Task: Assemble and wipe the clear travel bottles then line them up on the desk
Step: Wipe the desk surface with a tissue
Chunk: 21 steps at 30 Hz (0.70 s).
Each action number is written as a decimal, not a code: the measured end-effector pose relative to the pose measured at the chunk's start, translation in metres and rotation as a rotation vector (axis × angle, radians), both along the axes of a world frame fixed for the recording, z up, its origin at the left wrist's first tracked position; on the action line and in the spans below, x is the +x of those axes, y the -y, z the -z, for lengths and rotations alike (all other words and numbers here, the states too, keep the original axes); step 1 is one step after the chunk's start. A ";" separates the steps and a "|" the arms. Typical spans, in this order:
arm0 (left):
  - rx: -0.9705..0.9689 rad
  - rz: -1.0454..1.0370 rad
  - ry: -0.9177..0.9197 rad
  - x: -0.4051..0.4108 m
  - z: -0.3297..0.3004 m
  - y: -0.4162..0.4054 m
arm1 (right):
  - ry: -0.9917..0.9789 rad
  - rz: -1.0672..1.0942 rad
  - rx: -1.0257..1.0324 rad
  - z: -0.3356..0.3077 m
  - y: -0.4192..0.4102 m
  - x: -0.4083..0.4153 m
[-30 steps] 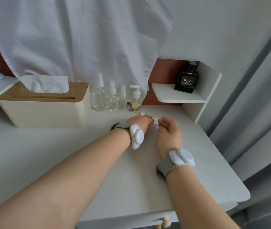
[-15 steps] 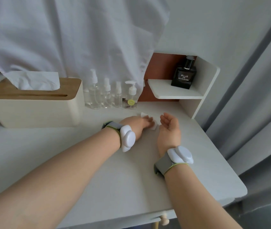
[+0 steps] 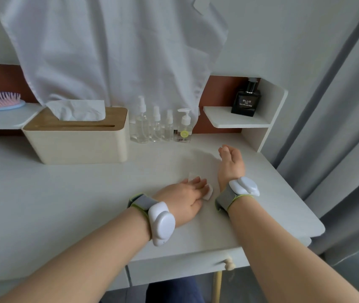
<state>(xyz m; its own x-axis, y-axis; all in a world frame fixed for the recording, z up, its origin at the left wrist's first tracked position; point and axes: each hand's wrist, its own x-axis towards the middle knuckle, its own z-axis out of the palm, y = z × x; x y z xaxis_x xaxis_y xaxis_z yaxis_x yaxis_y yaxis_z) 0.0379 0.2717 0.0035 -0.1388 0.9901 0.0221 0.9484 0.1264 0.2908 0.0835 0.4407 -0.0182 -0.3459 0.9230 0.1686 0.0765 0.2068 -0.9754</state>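
— Bottles [image 3: 160, 125] first: where do we have them?

— At twelve o'clock from our hands, four in a row at the back of the desk [image 3: 64, 193], just right of the tissue box [image 3: 75, 143]. Three are clear sprayers, tallest on the left; the fourth, at the right end, is a pump bottle [image 3: 184, 127] with a yellow-green dot on its front. All stand upright with tops on, close side by side.

— And our left hand [image 3: 183, 199]?

— Flat on the desk, palm down, fingers straight, pressing a small white wipe [image 3: 208, 194]. We see the wipe poking out past the fingertips at one and three o'clock. Nothing is curled round it.

— Our right hand [image 3: 231, 165]?

— At one o'clock from the left, well apart from the bottles, edge resting on the desk, fingers loose and relaxed, holding nothing. Whether it touches the wipe? No, it lies apart from it.

— What else do we have around?

— A white cloth [image 3: 113, 51] hangs behind the bottles and box. A tissue [image 3: 78, 110] sticks up from the box. At two o'clock, a dark perfume flask [image 3: 246, 101] sits on a little shelf [image 3: 229, 122]. At ten o'clock, a pink hairbrush [image 3: 0, 100] lies on the left ledge. Both our wrists carry white bands [image 3: 162, 223].
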 end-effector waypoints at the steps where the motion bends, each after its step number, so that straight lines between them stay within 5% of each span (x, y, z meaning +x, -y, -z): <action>1: 0.008 -0.001 0.004 0.006 0.000 0.007 | 0.015 -0.002 0.001 -0.001 0.002 0.002; 15: 0.035 -0.063 0.017 0.048 0.002 0.055 | 0.413 -0.169 0.117 -0.014 0.031 0.004; 21: 0.026 -0.033 -0.013 0.053 0.003 0.068 | 0.418 -0.266 0.137 -0.012 0.060 0.010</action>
<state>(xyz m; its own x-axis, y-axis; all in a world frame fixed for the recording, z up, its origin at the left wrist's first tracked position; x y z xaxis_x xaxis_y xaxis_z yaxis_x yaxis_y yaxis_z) 0.0913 0.2035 0.0000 -0.1706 0.9841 0.0502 0.9476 0.1499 0.2822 0.0932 0.3809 -0.0060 -0.6295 0.7729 0.0794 0.3812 0.3963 -0.8353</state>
